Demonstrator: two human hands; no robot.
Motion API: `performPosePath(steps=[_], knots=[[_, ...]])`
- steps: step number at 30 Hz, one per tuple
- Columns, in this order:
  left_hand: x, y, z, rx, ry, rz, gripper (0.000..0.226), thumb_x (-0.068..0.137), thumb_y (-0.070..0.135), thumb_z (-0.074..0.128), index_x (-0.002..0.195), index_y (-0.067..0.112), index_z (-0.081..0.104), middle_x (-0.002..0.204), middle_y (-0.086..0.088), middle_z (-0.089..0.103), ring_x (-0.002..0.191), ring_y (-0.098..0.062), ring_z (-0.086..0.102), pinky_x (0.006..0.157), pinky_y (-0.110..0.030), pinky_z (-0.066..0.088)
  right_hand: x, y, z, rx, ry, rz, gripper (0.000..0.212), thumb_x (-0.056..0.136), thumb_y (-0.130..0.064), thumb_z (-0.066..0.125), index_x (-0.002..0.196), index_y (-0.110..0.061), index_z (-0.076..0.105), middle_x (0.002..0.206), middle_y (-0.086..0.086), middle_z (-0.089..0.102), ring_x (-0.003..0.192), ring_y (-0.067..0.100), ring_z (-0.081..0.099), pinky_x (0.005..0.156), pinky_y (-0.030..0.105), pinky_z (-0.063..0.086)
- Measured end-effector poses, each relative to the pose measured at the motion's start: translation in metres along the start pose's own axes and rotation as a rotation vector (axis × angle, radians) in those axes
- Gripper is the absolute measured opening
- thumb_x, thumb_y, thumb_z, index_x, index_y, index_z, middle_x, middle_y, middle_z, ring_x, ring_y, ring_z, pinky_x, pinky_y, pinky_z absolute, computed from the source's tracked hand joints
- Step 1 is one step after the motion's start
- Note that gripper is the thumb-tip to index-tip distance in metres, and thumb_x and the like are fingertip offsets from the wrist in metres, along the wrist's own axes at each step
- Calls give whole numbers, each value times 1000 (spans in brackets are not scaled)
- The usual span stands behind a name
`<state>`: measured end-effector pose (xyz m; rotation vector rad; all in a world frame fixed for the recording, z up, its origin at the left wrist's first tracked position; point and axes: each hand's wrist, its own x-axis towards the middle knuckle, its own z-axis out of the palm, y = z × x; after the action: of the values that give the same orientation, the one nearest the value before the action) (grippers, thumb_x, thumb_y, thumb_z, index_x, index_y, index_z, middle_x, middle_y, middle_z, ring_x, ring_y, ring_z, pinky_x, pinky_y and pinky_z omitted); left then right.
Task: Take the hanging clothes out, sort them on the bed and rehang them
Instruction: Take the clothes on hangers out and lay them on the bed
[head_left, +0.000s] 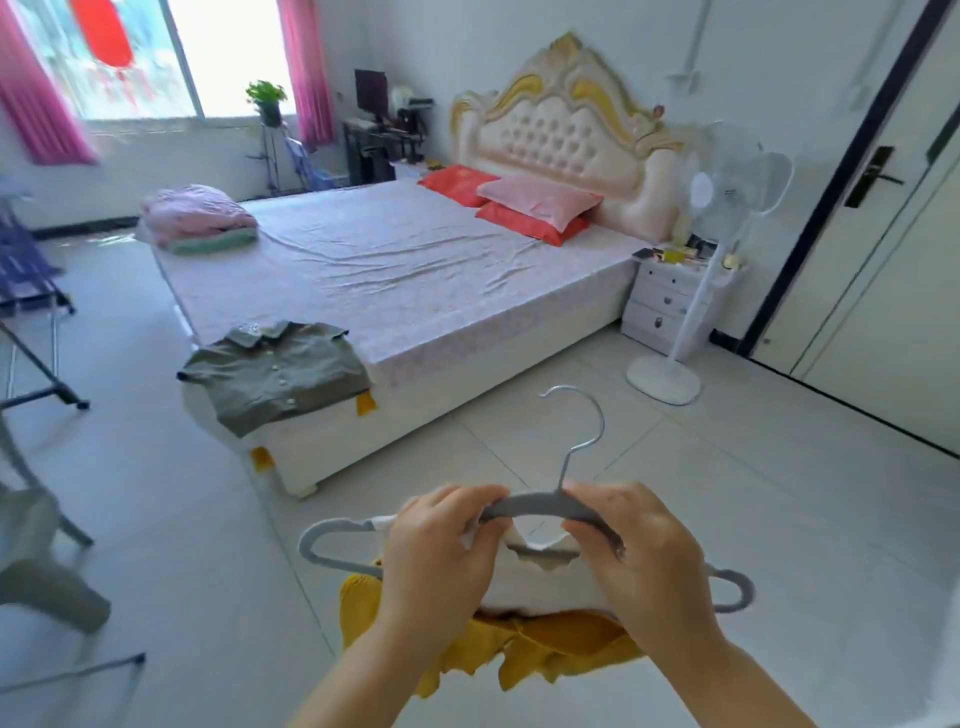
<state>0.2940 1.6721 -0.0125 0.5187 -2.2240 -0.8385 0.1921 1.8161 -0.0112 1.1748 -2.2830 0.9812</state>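
Above floor: hands (540, 558) grip hanger (545, 512) bearing white-yellow garment (540, 623).

Ahead of the fingers (480, 506) lies bare floor (571, 415) up to the bed (415, 270). Its near corner is taken by a green shirt (275, 371); the sheet beyond is free. A rack (36, 332) stands far left, a fan (727, 218) to the right.

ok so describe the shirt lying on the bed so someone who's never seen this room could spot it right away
Start at the big bed with the cream and gold headboard, then go to its near foot corner. An olive-green short-sleeved shirt lies spread flat there, collar toward the pillows, hem hanging over the edge. Unlike the folded pink bedding at the far corner, it is dark green with pale buttons.
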Motion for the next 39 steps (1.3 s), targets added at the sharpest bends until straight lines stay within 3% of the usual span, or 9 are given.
performPosePath(steps=[6, 14, 18, 21, 27, 32, 39], knots=[[53, -62, -23, 74, 154, -69, 22, 73, 8, 76, 90, 20, 73, 78, 19, 59, 70, -8, 57, 67, -29, 51, 77, -9, 85, 139, -58, -118, 29, 70, -17, 73, 98, -12, 71, 83, -1, 68, 70, 3, 56, 62, 9, 46], [142, -147, -22, 181, 320, -217, 23, 70, 10, 78, 90, 19, 72, 80, 16, 62, 69, -7, 59, 65, -25, 54, 187, 1, 205, 314, -164, -233, 37, 63, -13, 83, 98, -20, 72, 83, -7, 66, 61, 5, 60, 59, 9, 45], [187, -177, -21, 249, 399, -237, 27, 69, 8, 79, 92, 20, 71, 82, 17, 63, 71, -9, 62, 65, -28, 55, 242, 5, 253, 457, -209, -256, 38, 67, -9, 81, 101, -24, 70, 88, -18, 60, 75, 2, 57, 65, 3, 43], [218, -204, -22, 278, 463, -286, 28, 72, 8, 77, 96, 20, 70, 86, 10, 68, 77, -12, 63, 71, -31, 53, 281, 4, 287, 536, -240, -297, 36, 70, -7, 78, 102, -21, 70, 90, -15, 61, 80, 0, 56, 69, 0, 42], [275, -260, -30, 323, 511, -321, 29, 71, 7, 76, 98, 19, 70, 89, 10, 68, 81, -13, 62, 75, -34, 50, 346, -3, 359, 590, -282, -317, 33, 69, -9, 79, 98, -22, 71, 90, -19, 58, 81, 3, 57, 67, 10, 47], [337, -335, -36, 279, 526, -325, 29, 74, 5, 74, 99, 19, 70, 91, 18, 62, 85, -11, 60, 79, -42, 52, 409, -10, 438, 537, -276, -360, 30, 66, -10, 80, 93, -20, 71, 86, -18, 57, 80, -2, 52, 69, -3, 39], [440, -435, -75, 254, 476, -289, 26, 78, 10, 68, 102, 18, 69, 95, 17, 64, 90, -9, 63, 80, -47, 52, 505, -39, 545, 557, -268, -331, 33, 66, -6, 80, 93, -22, 70, 86, -20, 58, 82, -6, 54, 72, 0, 41]])
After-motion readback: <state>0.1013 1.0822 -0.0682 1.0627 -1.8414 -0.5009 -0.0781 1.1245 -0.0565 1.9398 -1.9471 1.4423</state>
